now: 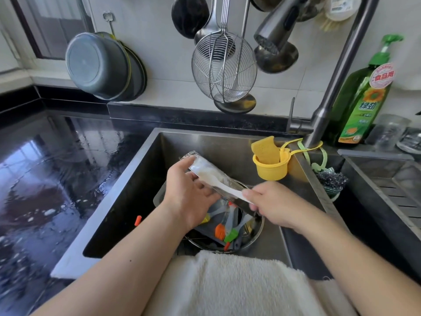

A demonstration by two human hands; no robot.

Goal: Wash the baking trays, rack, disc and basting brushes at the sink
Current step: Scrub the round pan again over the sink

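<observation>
Above the sink (211, 142) I hold a small shiny metal baking tray (205, 167), tilted and soapy inside. My left hand (189, 195) grips its near long side. My right hand (273, 206) is at the tray's lower end and pinches a white brush handle (227, 187) that lies along the tray. Whether it also holds the tray I cannot tell. Below, in the basin, a round metal disc (257, 233) and a dark grey tray (205, 231) carry basting brushes with orange (219, 231) and green (230, 234) bristles. Thin rack wires (193, 238) show underneath, mostly hidden by my arm.
A yellow cup with a sponge (271, 165) hangs at the sink's back right, below the tap (275, 35). A green soap bottle (362, 106) stands behind, a dark scourer (330, 181) beside it. The black counter (57, 167) is wet. A white towel (227, 281) covers the front edge.
</observation>
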